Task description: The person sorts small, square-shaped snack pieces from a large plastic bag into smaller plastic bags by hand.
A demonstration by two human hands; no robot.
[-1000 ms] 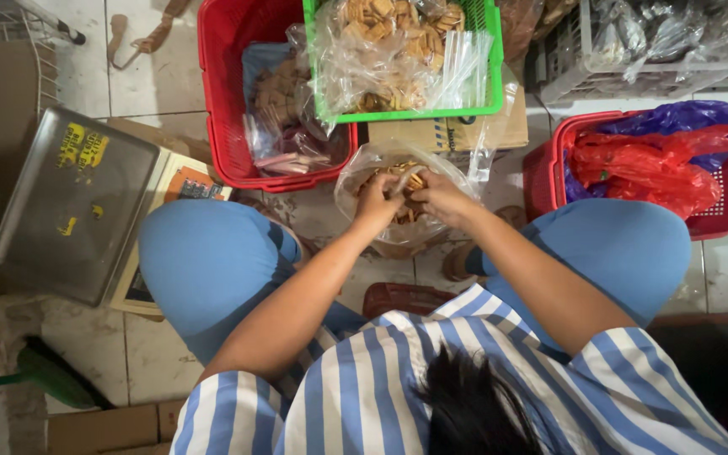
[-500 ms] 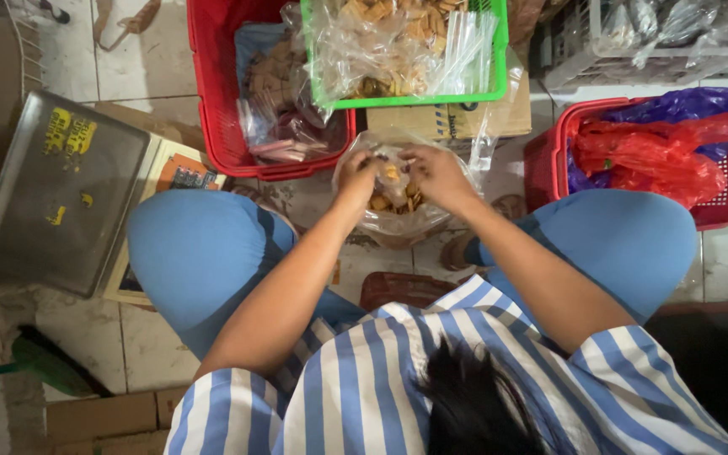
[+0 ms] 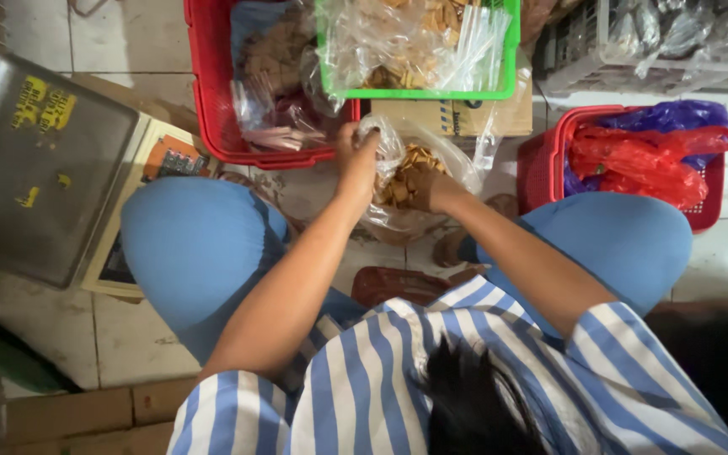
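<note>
Both hands work at a clear plastic bag of brown crackers (image 3: pixel 406 181), which sits on the floor between the person's knees, just in front of the large red basket (image 3: pixel 212 109). Left hand (image 3: pixel 355 164) is closed around the gathered mouth of the bag, fingers pinching the bunched plastic at its top. Right hand (image 3: pixel 431 190) is pushed down against the bag's side, mostly hidden by the plastic and crackers, so I cannot tell whether its fingers are curled or spread.

Taking the red basket as the landmark and going left to right: well to its left lies a grey metal tray (image 3: pixel 44 168) with yellow stickers, resting on a flat printed box (image 3: pixel 141 181). Inside the red basket are packets of dark snacks in clear wrap (image 3: pixel 271 67). Overlapping its right edge sits a green basket (image 3: pixel 499 80) filled with bags of pale crackers. Just to the right and below the green basket is a cardboard box (image 3: pixel 465 118). Farther right stands a smaller red basket (image 3: pixel 541 173) holding red and purple plastic bags (image 3: pixel 642 156), and above that a grey wire crate (image 3: pixel 659 50).
</note>
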